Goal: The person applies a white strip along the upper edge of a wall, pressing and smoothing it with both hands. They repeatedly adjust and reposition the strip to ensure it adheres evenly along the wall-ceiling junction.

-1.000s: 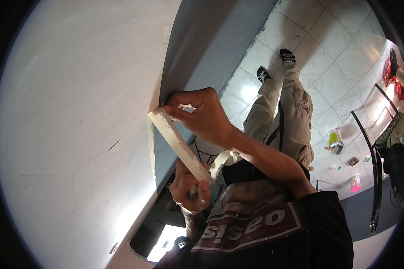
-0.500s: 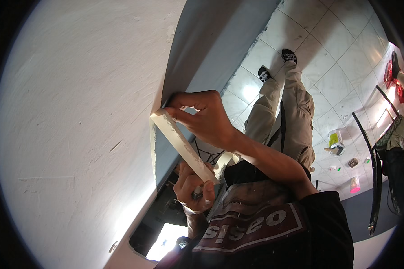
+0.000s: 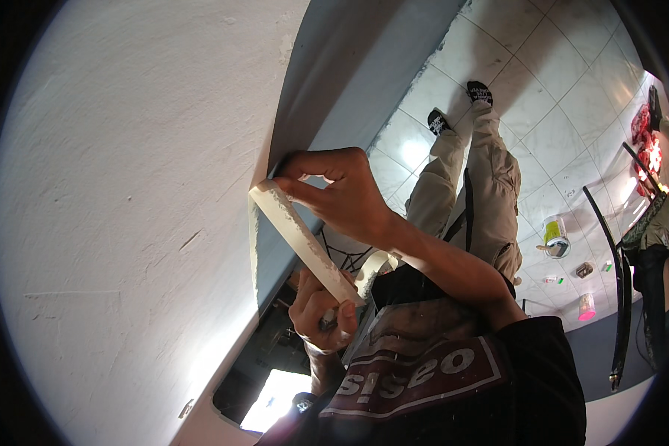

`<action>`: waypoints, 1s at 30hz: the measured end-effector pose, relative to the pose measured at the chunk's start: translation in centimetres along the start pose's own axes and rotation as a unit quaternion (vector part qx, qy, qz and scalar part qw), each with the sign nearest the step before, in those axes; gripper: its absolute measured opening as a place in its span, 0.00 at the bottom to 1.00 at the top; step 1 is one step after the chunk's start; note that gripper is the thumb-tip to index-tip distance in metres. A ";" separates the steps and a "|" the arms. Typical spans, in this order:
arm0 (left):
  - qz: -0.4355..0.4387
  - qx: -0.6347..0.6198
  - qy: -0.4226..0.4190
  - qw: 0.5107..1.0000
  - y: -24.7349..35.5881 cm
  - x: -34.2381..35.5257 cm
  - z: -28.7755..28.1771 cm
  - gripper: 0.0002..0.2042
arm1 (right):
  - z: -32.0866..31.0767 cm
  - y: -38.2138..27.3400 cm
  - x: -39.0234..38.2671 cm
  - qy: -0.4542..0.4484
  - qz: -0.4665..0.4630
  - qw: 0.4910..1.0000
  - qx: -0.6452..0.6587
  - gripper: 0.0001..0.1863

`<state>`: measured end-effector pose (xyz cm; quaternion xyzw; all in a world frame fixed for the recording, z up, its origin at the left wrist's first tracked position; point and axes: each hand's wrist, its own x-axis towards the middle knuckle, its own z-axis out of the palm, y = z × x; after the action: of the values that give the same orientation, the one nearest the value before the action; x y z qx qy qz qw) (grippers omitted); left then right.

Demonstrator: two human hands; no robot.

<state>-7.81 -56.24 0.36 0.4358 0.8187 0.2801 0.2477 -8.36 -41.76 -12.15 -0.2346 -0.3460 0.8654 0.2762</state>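
Note:
A cream strip of masking tape stretches between my hands, beside the corner where the white wall meets the grey-blue painted wall. My right hand reaches across from the right and pinches the strip's upper end at this edge, thumb on the tape. Lower down, my left hand is closed around the strip's other end, its thumb raised beside the tape. Something small and greyish shows between its fingers, too small to name. A curled length of the same tape shows behind the strip, partly covered by it.
On the tiled floor at the right stand an open tin with a brush across it, a pink container and several small items. A dark curved bar rises nearby. Another person's beige-clad leg and a red item show at the right rim.
My hands and the tape stay almost in place. At the far right, the red item and the other person have shifted slightly, and the red item looks brighter.

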 end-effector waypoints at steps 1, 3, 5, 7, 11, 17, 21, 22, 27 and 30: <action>0.001 0.001 -0.001 1.000 0.0 -0.1 0.0 0.07 | 0.1 0.1 0.0 0.001 -0.002 1.000 -0.005 0.04; 0.004 0.004 -0.002 1.000 -0.1 -0.2 -0.1 0.07 | 0.2 0.4 0.0 0.008 -0.021 1.000 -0.014 0.04; -0.043 -0.019 0.014 0.999 0.4 -0.4 0.0 0.09 | 0.3 0.7 0.0 0.018 -0.053 0.998 -0.022 0.04; -0.065 -0.031 0.024 0.997 0.5 -0.6 0.1 0.10 | 0.3 0.6 0.0 0.019 -0.045 0.999 -0.019 0.04; -0.064 -0.031 0.027 0.997 0.6 -0.7 0.2 0.10 | 0.2 0.1 -0.2 0.010 -0.021 0.999 -0.032 0.05; -0.061 -0.028 0.021 0.998 0.4 -1.3 -0.1 0.10 | 0.5 0.1 -0.5 0.000 0.004 0.999 -0.032 0.05; -0.060 -0.027 0.022 0.998 0.1 -1.5 -0.1 0.10 | 0.5 -0.1 -0.5 0.006 0.015 1.000 -0.025 0.05; -0.059 -0.028 0.021 0.998 0.1 -1.5 -0.2 0.10 | 0.5 -0.1 -0.5 0.007 0.014 1.000 -0.024 0.04; -0.062 -0.033 0.023 0.997 0.4 -1.5 -0.3 0.10 | 0.7 -0.1 -0.6 0.015 0.013 1.000 -0.007 0.04; 0.001 -0.006 -0.003 1.000 -0.2 -1.3 -0.5 0.09 | 0.8 -0.1 -0.7 0.016 0.018 1.000 -0.007 0.04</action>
<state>-7.66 -57.54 0.77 0.4361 0.8156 0.2841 0.2527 -8.32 -42.51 -11.41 -0.2564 -0.3430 0.8640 0.2648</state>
